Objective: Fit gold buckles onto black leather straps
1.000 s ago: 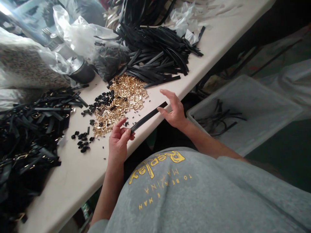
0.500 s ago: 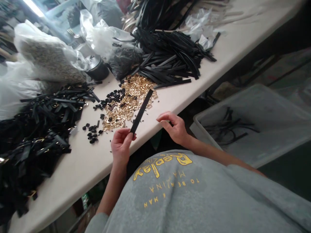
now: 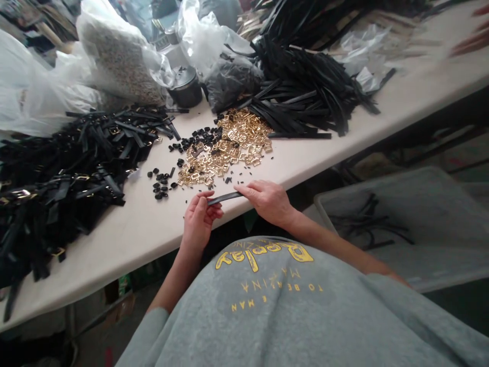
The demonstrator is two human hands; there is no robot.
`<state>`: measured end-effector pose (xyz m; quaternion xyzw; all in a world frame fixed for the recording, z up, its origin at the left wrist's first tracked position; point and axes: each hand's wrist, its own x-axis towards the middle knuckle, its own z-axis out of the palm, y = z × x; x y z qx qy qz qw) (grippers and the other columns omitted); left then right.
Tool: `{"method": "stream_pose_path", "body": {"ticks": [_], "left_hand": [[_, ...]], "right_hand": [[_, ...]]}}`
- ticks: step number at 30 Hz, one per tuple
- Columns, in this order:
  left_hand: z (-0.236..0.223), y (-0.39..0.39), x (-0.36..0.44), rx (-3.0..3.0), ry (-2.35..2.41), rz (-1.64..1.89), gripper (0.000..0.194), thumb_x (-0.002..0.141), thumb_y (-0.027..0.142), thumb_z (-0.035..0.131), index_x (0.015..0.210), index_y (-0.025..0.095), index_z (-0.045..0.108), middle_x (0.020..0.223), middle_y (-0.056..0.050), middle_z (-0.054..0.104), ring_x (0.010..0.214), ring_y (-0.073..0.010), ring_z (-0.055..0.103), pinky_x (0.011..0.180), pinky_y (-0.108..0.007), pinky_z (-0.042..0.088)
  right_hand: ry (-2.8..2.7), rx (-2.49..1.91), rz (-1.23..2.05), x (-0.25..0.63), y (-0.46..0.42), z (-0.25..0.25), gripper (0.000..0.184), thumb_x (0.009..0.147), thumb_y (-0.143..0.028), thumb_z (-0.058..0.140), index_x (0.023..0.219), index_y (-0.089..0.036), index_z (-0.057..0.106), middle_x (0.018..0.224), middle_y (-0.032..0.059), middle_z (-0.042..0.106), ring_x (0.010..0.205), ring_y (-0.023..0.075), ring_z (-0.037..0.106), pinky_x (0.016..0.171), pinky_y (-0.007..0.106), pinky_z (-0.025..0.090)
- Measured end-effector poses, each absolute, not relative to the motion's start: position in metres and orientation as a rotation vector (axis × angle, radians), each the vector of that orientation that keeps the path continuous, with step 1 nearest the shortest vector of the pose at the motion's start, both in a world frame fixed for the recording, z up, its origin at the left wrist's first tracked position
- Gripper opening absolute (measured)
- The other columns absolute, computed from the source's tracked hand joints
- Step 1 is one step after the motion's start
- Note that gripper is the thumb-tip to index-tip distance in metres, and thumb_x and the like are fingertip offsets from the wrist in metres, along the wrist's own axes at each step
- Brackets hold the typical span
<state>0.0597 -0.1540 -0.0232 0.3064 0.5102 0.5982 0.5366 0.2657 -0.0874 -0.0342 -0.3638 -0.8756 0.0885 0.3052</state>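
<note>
A black strap point(image 3: 225, 198) runs between my two hands just above the table's front edge. My left hand point(image 3: 201, 214) pinches its left end between thumb and fingers. At the other end, my right hand point(image 3: 270, 203) grips the strap with thumb and forefinger. Just beyond my hands lies a pile of gold buckles point(image 3: 229, 148). Small black loops point(image 3: 200, 138) sit along the pile's left side, with a smaller cluster of loops point(image 3: 160, 184) nearer to me. Behind the buckles is a heap of loose black straps point(image 3: 305, 97).
Black straps with buckles point(image 3: 80, 163) cover the table's left part. Filled plastic bags point(image 3: 118, 61) and a dark round tin point(image 3: 185, 86) stand at the back. Below the table at right is a translucent bin point(image 3: 431, 229) holding straps. Another person's hand point(image 3: 471, 41) shows at far right.
My right hand has moved to the strap and taken its free end. The strap has swung from pointing away to lying across between my hands. The view has shifted left.
</note>
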Motion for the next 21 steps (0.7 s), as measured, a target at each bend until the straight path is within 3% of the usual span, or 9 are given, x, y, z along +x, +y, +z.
{"method": "stream_pose_path", "body": {"ticks": [4, 8, 12, 21], "left_hand": [[-0.019, -0.153, 0.056, 0.688, 1.264, 1.429, 0.036, 0.066, 0.039, 0.086, 0.085, 0.017, 0.064, 0.065, 0.002, 0.066, 0.052, -0.0095, 0.062, 0.056, -0.021, 0.052], [-0.021, -0.154, 0.06, 0.66, 1.273, 1.415, 0.035, 0.067, 0.038, 0.085, 0.087, 0.018, 0.064, 0.066, 0.002, 0.068, 0.053, -0.0104, 0.064, 0.058, -0.021, 0.054], [-0.023, -0.155, 0.063, 0.633, 1.239, 1.378, 0.034, 0.068, 0.037, 0.084, 0.085, 0.019, 0.062, 0.069, 0.001, 0.069, 0.055, -0.011, 0.066, 0.058, -0.021, 0.054], [-0.038, -0.154, 0.061, 0.548, 1.158, 1.332, 0.033, 0.067, 0.035, 0.086, 0.085, 0.02, 0.063, 0.067, 0.002, 0.068, 0.056, -0.0096, 0.063, 0.058, -0.019, 0.053]], "right_hand": [[-2.319, -0.916, 0.188, 0.259, -0.092, -0.033, 0.03, 0.101, -0.022, 0.05, 0.125, -0.021, 0.068, 0.096, 0.0064, 0.073, 0.083, 0.0175, 0.062, 0.077, 0.03, 0.048], [-2.204, -0.809, 0.439, 0.253, -0.095, -0.029, 0.033, 0.099, -0.037, 0.056, 0.12, -0.015, 0.069, 0.102, 0.0096, 0.073, 0.091, 0.0187, 0.067, 0.082, 0.03, 0.052], [-2.085, -0.752, 0.63, 0.246, -0.098, -0.032, 0.026, 0.097, -0.034, 0.06, 0.111, -0.015, 0.071, 0.1, 0.0073, 0.074, 0.088, 0.016, 0.068, 0.081, 0.027, 0.053], [-2.251, -0.763, 0.405, 0.244, -0.098, -0.038, 0.027, 0.1, -0.033, 0.053, 0.092, -0.015, 0.071, 0.079, 0.0043, 0.068, 0.07, 0.0131, 0.06, 0.064, 0.024, 0.043]]}}
